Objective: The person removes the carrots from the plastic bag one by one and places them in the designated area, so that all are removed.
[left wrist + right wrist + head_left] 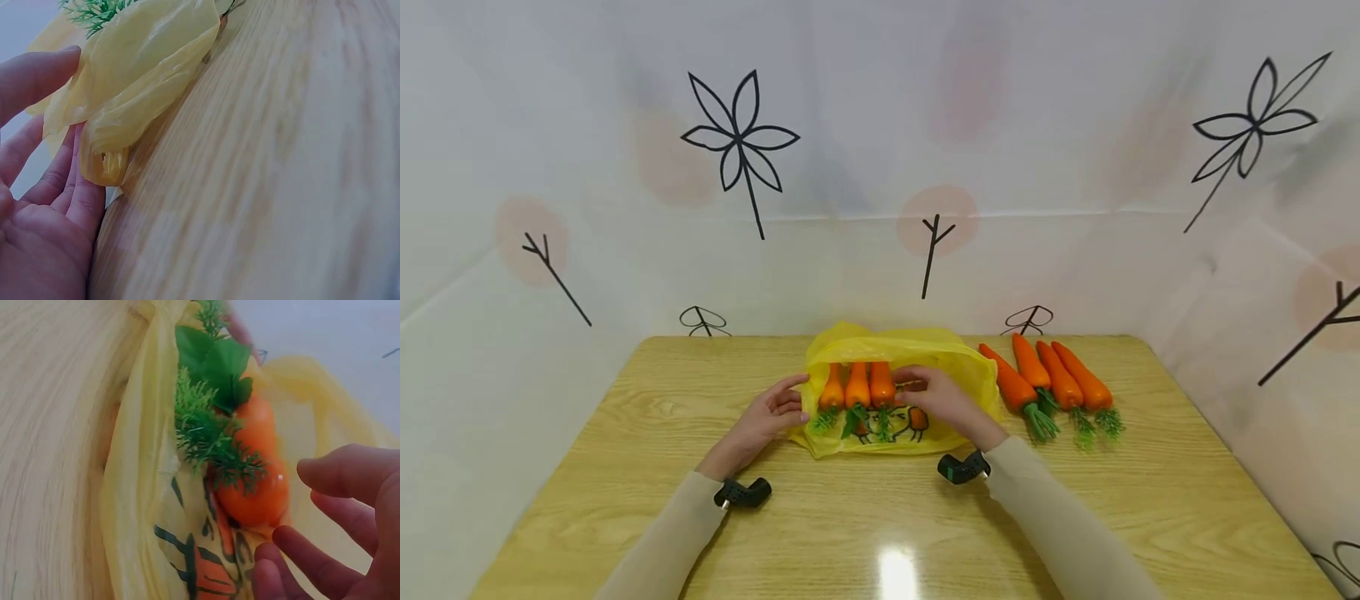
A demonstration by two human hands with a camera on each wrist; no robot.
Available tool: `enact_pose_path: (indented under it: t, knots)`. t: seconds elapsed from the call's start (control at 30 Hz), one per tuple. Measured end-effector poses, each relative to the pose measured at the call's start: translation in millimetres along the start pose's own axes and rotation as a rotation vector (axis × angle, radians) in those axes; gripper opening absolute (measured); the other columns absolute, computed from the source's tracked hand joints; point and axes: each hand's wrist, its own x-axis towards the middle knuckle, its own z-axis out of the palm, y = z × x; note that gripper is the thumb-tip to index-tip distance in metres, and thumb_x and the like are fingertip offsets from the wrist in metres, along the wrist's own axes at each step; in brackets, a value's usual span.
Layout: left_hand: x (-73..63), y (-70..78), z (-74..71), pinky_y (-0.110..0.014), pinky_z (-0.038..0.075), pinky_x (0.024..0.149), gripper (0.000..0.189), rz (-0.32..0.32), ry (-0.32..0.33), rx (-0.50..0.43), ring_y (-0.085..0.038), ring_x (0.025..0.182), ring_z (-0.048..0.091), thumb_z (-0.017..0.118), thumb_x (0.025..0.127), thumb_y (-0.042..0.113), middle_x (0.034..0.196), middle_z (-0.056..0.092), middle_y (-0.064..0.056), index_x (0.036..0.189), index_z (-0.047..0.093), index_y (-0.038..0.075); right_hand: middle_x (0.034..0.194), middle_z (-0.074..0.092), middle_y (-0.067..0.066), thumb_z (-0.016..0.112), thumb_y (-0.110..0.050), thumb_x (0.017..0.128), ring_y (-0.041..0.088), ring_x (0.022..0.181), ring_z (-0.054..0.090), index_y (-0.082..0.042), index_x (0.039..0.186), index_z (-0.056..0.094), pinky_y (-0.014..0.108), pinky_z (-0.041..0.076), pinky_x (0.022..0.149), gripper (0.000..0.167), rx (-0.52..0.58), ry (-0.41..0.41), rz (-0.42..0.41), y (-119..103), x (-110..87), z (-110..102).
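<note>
A yellow plastic bag (pixel 958 354) lies on its side with its mouth toward me and a cartoon print on the lower layer. Three orange toy carrots (pixel 857 387) with green tops lie side by side inside it. My left hand (pixel 767 421) is at the bag's left edge; in the left wrist view its fingers are spread, with the thumb tip (pixel 67 59) against the film. My right hand (pixel 940 398) reaches into the mouth, fingers loosely bent and apart, beside the rightmost carrot (pixel 253 497). Nothing sits between its thumb and fingers in the right wrist view.
Several more carrots (pixel 1063 383) lie right of the bag, green tops toward me. The wooden table (pixel 820 533) ends at a white patterned cloth (pixel 850 167) behind. A dark wrist camera (pixel 745 493) juts from the left forearm, another (pixel 964 468) from the right.
</note>
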Motion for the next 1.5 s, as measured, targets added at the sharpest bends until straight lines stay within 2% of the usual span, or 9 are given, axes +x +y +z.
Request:
enact_pose_path:
  t: [0.23, 0.4, 0.57, 0.73, 0.83, 0.97, 1.1, 1.33, 1.5]
  knots:
    - [-0.5, -0.9, 2.2, -0.026, 0.05, 0.089, 0.068, 0.005, 0.003, -0.007, -0.026, 0.114, 0.052, 0.069, 0.094, 0.006, 0.126, 0.048, -0.018, 0.154, 0.036, 0.008, 0.143, 0.051, 0.017, 0.067, -0.016, 0.097, 0.034, 0.123, 0.054, -0.003, 0.145, 0.049, 0.047, 0.049, 0.097, 0.053, -0.022, -0.078, 0.023, 5, 4.8, 4]
    - [-0.8, -0.6, 2.1, -0.025, 0.05, 0.09, 0.068, 0.0, 0.011, 0.002, -0.025, 0.114, 0.052, 0.069, 0.094, 0.007, 0.127, 0.047, -0.02, 0.153, 0.036, 0.008, 0.151, 0.042, 0.016, 0.063, -0.022, 0.099, 0.035, 0.129, 0.05, -0.007, 0.151, 0.043, 0.049, 0.045, 0.101, 0.058, -0.095, -0.14, 0.019, 0, 6.3, 4]
    - [-1.3, 0.6, 3.0, -0.025, 0.05, 0.089, 0.068, 0.007, 0.009, -0.012, -0.024, 0.113, 0.053, 0.07, 0.094, 0.007, 0.127, 0.047, -0.02, 0.153, 0.036, 0.007, 0.154, 0.039, 0.015, 0.063, -0.026, 0.099, 0.036, 0.134, 0.044, -0.012, 0.153, 0.041, 0.052, 0.039, 0.106, 0.06, -0.145, -0.15, 0.052, -2, 11.0, 5]
    - [-1.3, -0.6, 3.0, -0.025, 0.051, 0.088, 0.068, 0.013, 0.008, -0.014, -0.022, 0.11, 0.054, 0.07, 0.094, 0.006, 0.126, 0.048, -0.02, 0.153, 0.036, 0.006, 0.156, 0.036, 0.016, 0.064, -0.028, 0.098, 0.036, 0.14, 0.035, -0.013, 0.154, 0.038, 0.052, 0.032, 0.111, 0.064, -0.212, -0.163, 0.036, -3, 17.3, 10]
    - [-1.4, -1.0, 3.0, -0.025, 0.051, 0.088, 0.068, 0.012, 0.009, -0.017, -0.022, 0.11, 0.054, 0.07, 0.094, 0.006, 0.125, 0.048, -0.02, 0.153, 0.036, 0.006, 0.155, 0.036, 0.017, 0.066, -0.026, 0.097, 0.036, 0.141, 0.034, -0.012, 0.153, 0.041, 0.052, 0.032, 0.112, 0.063, -0.204, -0.148, 0.036, -2, 19.0, 14]
    - [-1.3, -1.2, 2.8, -0.025, 0.051, 0.088, 0.068, 0.008, 0.012, -0.021, -0.023, 0.112, 0.054, 0.07, 0.094, 0.006, 0.126, 0.047, -0.019, 0.153, 0.036, 0.006, 0.149, 0.042, 0.02, 0.069, -0.022, 0.095, 0.038, 0.135, 0.041, -0.012, 0.148, 0.049, 0.053, 0.037, 0.107, 0.057, -0.163, -0.092, 0.045, -2, 19.3, 19]
    - [-1.4, -1.2, 3.3, -0.025, 0.051, 0.088, 0.068, 0.006, 0.012, -0.017, -0.025, 0.112, 0.053, 0.07, 0.093, 0.007, 0.126, 0.047, -0.019, 0.153, 0.037, 0.007, 0.144, 0.048, 0.019, 0.072, -0.018, 0.093, 0.036, 0.13, 0.046, -0.013, 0.14, 0.056, 0.05, 0.043, 0.102, 0.051, -0.157, -0.042, 0.048, -2, 19.1, 22]
    - [-2.1, -2.1, 2.8, -0.025, 0.05, 0.09, 0.068, 0.002, 0.016, -0.01, -0.027, 0.116, 0.051, 0.07, 0.094, 0.007, 0.13, 0.046, -0.021, 0.153, 0.036, 0.007, 0.145, 0.05, 0.014, 0.071, -0.012, 0.089, 0.034, 0.133, 0.044, -0.014, 0.134, 0.061, 0.048, 0.044, 0.1, 0.046, -0.134, -0.006, 0.048, -3, 14.8, 23]
    - [-3.0, 0.1, 3.2, -0.025, 0.049, 0.093, 0.07, -0.003, 0.007, -0.018, -0.032, 0.125, 0.047, 0.07, 0.094, 0.008, 0.14, 0.044, -0.024, 0.155, 0.034, 0.008, 0.14, 0.053, 0.011, 0.069, -0.011, 0.087, 0.029, 0.118, 0.051, -0.015, 0.129, 0.064, 0.041, 0.046, 0.087, 0.043, -0.114, -0.008, 0.03, 0, 13.0, 21]
